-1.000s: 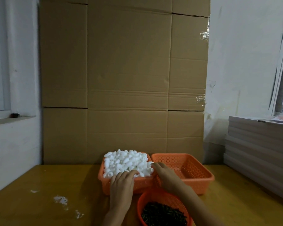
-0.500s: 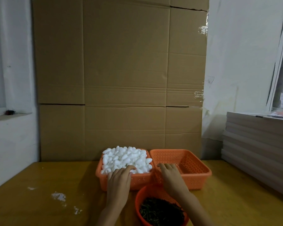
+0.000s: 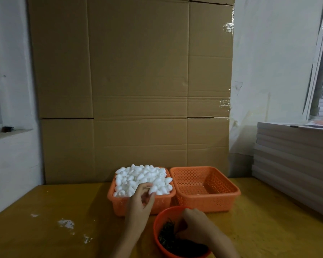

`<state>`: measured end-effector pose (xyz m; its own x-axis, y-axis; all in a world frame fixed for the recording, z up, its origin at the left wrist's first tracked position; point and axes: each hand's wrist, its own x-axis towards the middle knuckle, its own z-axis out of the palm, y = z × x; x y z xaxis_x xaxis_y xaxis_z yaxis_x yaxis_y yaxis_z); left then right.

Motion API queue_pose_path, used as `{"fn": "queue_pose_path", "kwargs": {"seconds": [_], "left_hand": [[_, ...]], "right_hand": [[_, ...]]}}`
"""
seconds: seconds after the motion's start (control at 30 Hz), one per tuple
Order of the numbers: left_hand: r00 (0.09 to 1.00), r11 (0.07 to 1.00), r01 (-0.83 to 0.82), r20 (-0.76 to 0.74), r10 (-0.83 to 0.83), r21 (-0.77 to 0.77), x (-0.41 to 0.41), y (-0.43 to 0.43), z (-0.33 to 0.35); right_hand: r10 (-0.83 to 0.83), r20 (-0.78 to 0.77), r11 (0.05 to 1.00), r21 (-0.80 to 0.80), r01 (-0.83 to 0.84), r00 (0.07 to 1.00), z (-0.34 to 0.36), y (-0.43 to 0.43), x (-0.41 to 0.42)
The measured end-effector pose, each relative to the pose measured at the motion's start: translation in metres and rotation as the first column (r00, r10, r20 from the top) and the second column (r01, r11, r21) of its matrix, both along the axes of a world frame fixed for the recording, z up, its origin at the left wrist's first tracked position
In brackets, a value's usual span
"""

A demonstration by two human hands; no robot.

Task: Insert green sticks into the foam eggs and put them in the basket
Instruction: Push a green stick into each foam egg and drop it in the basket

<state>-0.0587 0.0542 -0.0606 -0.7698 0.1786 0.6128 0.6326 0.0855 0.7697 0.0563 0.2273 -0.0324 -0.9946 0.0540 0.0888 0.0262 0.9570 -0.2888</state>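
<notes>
Crumbs (image 3: 65,224) of white stuff lie on the left part of the yellow table (image 3: 35,239). Behind the table stands a big wall of brown cardboard (image 3: 134,90).

Next comes an orange basket (image 3: 119,207) piled high with white foam eggs (image 3: 138,176). The left hand (image 3: 140,207) reaches over the near rim of this basket. Its fingers are curled, and the thumb and fingertips pinch one foam egg (image 3: 154,189) at the near edge of the pile. The hand is a bit blurry.

In front of the baskets, near the person, sits a round orange bowl (image 3: 157,222) with dark green sticks (image 3: 167,237) in it. The right hand (image 3: 196,226) is down inside the bowl, on top of the sticks. Its fingers bend down into them, and the tips are hidden, so I cannot tell if they pinch a stick.

A second orange basket (image 3: 203,203) with little holes stands right beside the first one, and their sides touch. The bowl's far rim sits close to both baskets.

On the far right, a tall stack of flat grey boards (image 3: 291,161) rests at the table's edge.
</notes>
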Motion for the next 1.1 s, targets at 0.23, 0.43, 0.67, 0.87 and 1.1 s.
{"fn": "queue_pose_path", "kwargs": {"seconds": [0.23, 0.43, 0.67, 0.87, 1.1], "left_hand": [[0.955, 0.957, 0.189, 0.185, -0.231, 0.221, -0.004, 0.005, -0.005], [0.910, 0.928, 0.249, 0.260, -0.322, 0.278, -0.003, 0.004, -0.005], [0.876, 0.905, 0.305, 0.287, -0.389, 0.297, 0.003, 0.001, -0.005], [0.866, 0.900, 0.298, 0.308, -0.395, 0.318, 0.005, 0.000, -0.007], [0.823, 0.878, 0.342, 0.344, -0.452, 0.334, 0.013, 0.000, -0.001]], "right_hand": [[-0.021, -0.045, 1.000, -0.010, 0.020, 0.999, -0.002, 0.004, -0.002], [0.018, -0.079, 1.000, -0.020, -0.020, 0.997, 0.006, 0.006, -0.010], [0.004, -0.236, 0.977, -0.205, -0.054, 0.972, -0.012, 0.005, -0.011], [-0.026, -0.360, 0.923, -0.367, -0.116, 0.932, -0.014, 0.010, -0.008], [-0.061, -0.396, 0.778, -0.593, -0.205, 0.916, -0.014, 0.020, 0.002]]}}
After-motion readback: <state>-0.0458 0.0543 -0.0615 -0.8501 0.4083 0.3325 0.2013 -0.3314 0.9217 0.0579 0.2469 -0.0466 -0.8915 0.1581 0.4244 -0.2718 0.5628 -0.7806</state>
